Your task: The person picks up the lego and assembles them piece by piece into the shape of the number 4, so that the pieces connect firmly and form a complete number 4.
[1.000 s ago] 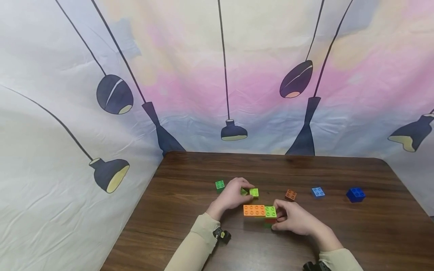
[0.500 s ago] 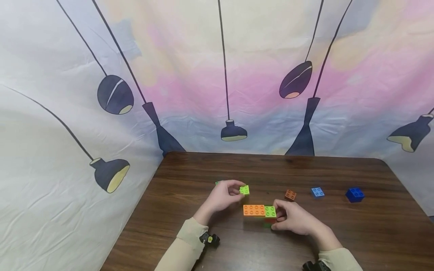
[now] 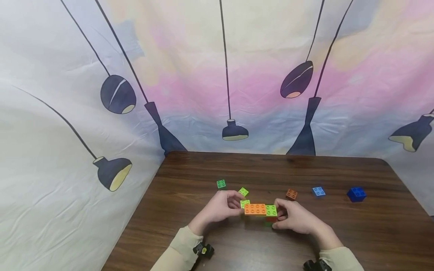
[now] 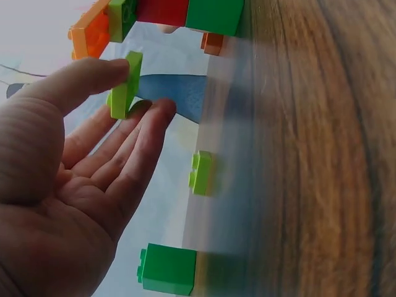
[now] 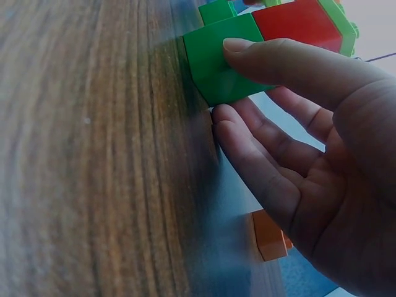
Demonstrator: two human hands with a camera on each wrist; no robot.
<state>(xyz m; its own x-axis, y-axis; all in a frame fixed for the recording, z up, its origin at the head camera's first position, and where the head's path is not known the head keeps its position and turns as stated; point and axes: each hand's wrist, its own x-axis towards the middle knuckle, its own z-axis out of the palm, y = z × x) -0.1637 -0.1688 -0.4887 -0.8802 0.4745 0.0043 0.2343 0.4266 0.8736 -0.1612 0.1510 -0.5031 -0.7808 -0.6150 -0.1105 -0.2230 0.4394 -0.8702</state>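
My left hand (image 3: pixel 219 207) pinches a thin lime-green toy brick (image 4: pixel 126 86) between thumb and fingers, above the table. In the head view that brick is beside the left end of an orange brick (image 3: pixel 255 209); whether they touch I cannot tell. The orange brick juts out to the left from the top of a small stack. A lime brick (image 3: pixel 271 210) tops this stack, over a red brick (image 5: pixel 298 26) and a green brick (image 5: pixel 226 59) at the bottom. My right hand (image 3: pixel 298 218) grips the stack from the right, its thumb on the green brick.
On the wooden table (image 3: pixel 339 233) behind my hands lie a green brick (image 3: pixel 221 183), another thin lime brick (image 3: pixel 243 192), a brown-orange brick (image 3: pixel 291 194), a light blue brick (image 3: pixel 318 191) and a dark blue brick (image 3: pixel 356 194). A painted cloth (image 3: pixel 190 67) hangs behind the table.
My left hand picked up one lime brick beside another, carried it left, then toward me to the orange brick's left end. The right hand stays on the stack.
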